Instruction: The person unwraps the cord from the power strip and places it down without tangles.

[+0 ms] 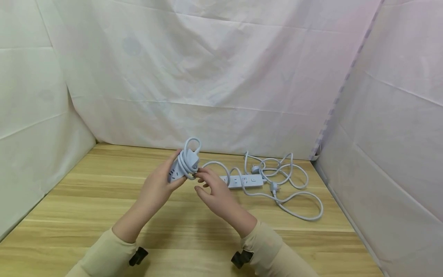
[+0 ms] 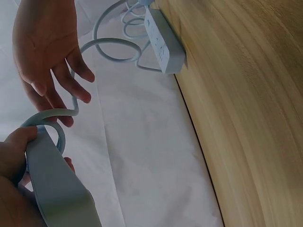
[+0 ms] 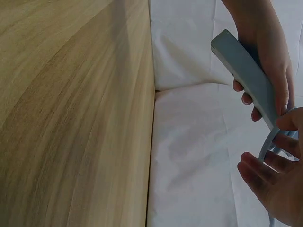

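My left hand [image 1: 155, 182] grips a white power strip [image 1: 175, 173], raised over the table and tilted. Its cord [image 1: 187, 164] is wound in several loops around the strip's far end, and one loop stands up above it. Close at the coil is my right hand [image 1: 219, 196], fingers loosely spread and fingertips at the cord. In the left wrist view the cord [image 2: 52, 113] passes by these fingers. The right wrist view shows the strip's smooth side [image 3: 246, 75] in the left hand. From the coil, the cord trails right over a second power strip.
The second white power strip [image 1: 254, 181] lies on the wooden table [image 1: 104, 200]. To its right are tangled cords [image 1: 301, 169] and two plugs, one plug [image 1: 274, 187] nearer me. White cloth [image 1: 207, 77] hangs behind and at both sides.
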The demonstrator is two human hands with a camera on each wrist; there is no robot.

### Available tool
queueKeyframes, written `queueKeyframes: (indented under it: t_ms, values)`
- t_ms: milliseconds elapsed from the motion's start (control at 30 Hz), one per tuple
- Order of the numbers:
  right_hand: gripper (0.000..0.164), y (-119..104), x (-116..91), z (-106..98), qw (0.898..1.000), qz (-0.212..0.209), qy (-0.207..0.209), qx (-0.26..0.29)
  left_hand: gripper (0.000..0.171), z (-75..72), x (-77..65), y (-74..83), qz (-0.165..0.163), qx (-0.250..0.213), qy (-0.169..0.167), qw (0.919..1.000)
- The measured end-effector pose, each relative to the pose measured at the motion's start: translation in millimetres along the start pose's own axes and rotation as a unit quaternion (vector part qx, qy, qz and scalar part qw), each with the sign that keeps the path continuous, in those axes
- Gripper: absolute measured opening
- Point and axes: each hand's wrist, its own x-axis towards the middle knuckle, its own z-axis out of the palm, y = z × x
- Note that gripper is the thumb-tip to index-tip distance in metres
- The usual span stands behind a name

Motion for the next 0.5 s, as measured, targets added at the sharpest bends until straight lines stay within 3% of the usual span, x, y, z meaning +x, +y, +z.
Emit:
queueKeyframes:
  t_ms: [300, 500]
  values:
    - [0.03, 1.8, -6.3, 2.6, 0.999, -0.03, -0.02, -0.02, 0.077, 2.0, -0.9, -5.4, 0.005, 0.011, -0.005, 0.9999]
    - [0.031, -3.6, -10.0, 1.4, 0.999, -0.022, -0.03, -0.04, 0.077, 2.4, -0.5, -7.6, -0.006, 0.02, -0.01, 0.9997]
